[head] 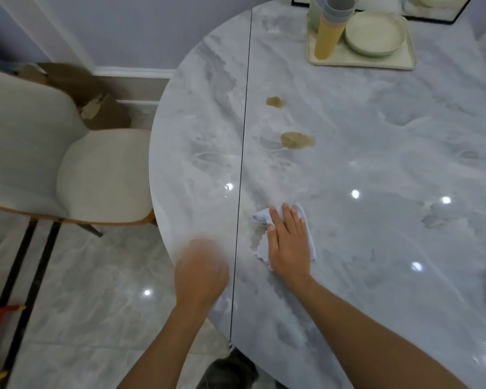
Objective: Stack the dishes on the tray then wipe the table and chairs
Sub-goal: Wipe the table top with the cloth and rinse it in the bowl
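Wiping stage, dishes (pixel 375 35) stacked on the cream tray (pixel 362 64)
R hand (pixel 289 242) flat, fingers straight, pressing crumpled pale-blue cloth (pixel 260 217) near round grey marble table (pixel 376 136) edge; L hand (pixel 201 272) too blurry to tell (bracing?). Risk imo: tiny cloth just smears those brown spills (pixel 297 140) into the seam (pixel 243 136).

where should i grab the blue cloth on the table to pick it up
Pinch the bunched fold of the cloth that sticks out at its far left corner, coming from above. The rest lies flat on the table under the right hand and offers no raised edge, while that fold stands up enough to pinch.
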{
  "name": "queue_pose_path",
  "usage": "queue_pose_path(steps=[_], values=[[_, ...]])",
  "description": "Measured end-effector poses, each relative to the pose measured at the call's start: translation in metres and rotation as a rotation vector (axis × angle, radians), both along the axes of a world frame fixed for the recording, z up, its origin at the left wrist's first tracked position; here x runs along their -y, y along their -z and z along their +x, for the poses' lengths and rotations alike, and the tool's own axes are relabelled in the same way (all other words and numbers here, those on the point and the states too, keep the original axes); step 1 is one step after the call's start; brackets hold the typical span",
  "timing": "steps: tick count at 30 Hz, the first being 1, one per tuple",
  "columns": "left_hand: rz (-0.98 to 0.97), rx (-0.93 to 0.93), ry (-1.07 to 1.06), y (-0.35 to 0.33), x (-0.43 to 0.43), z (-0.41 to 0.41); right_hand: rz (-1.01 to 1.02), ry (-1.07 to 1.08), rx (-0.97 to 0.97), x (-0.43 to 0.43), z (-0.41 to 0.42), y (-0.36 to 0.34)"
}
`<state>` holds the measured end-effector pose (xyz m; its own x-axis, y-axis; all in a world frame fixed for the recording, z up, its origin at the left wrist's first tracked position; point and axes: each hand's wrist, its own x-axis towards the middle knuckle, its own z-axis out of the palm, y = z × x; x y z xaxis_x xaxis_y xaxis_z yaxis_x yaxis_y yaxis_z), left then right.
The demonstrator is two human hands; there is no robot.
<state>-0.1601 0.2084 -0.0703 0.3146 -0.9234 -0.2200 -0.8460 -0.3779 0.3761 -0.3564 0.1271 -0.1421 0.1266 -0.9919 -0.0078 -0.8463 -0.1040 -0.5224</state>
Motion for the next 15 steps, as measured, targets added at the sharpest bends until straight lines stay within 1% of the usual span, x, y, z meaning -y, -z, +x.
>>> queue_pose_path(steps=[6,9,13,15], values=[[0.012,-0.153,-0.111,-0.001,0.046,0.014,-0.009,0.280,-0.091,0.001,0.048,-0.007],[-0.024,-0.224,-0.156,-0.001,0.077,0.018,0.003,0.412,-0.076,0.013,0.064,-0.006],[-0.066,-0.217,-0.115,-0.003,0.125,0.029,0.029,0.573,-0.011,0.035,0.080,-0.006],[-0.101,-0.206,-0.108,-0.006,0.145,0.037,0.038,0.611,-0.002,0.042,0.082,-0.007]])
